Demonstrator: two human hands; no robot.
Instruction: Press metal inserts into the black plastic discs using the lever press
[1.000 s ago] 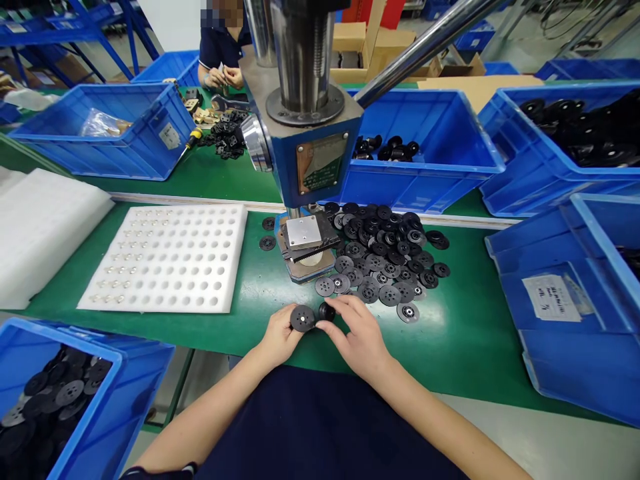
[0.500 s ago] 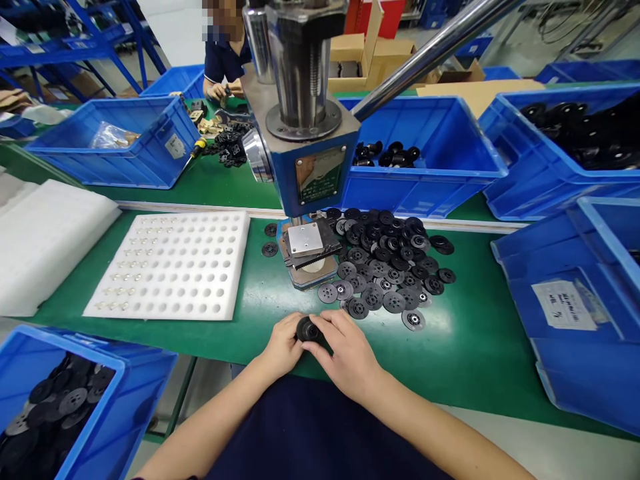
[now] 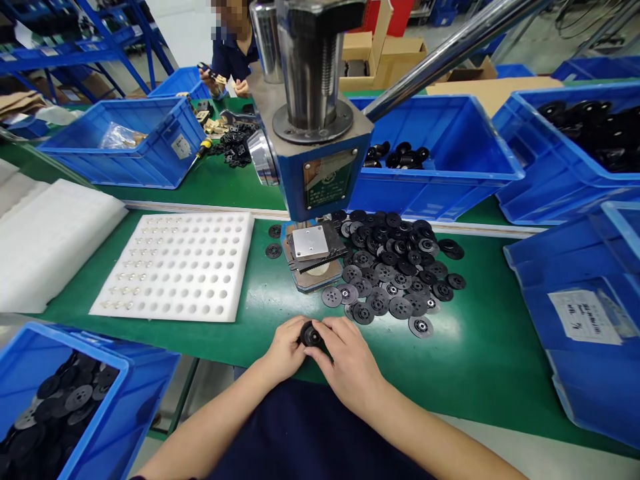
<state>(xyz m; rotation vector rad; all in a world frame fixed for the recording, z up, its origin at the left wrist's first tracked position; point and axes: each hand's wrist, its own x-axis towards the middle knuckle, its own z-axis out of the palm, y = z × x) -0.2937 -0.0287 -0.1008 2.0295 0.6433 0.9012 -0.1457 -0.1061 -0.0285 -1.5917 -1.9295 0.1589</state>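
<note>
By the near edge of the worktop, the left hand and right hand are clamping a part between them, forearms angling inward.

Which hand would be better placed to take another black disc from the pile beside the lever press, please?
Probably the right hand: it is nearer the pile of black discs, with the left hand farther away. Both hands have their fingers around a black round part, though.
</note>
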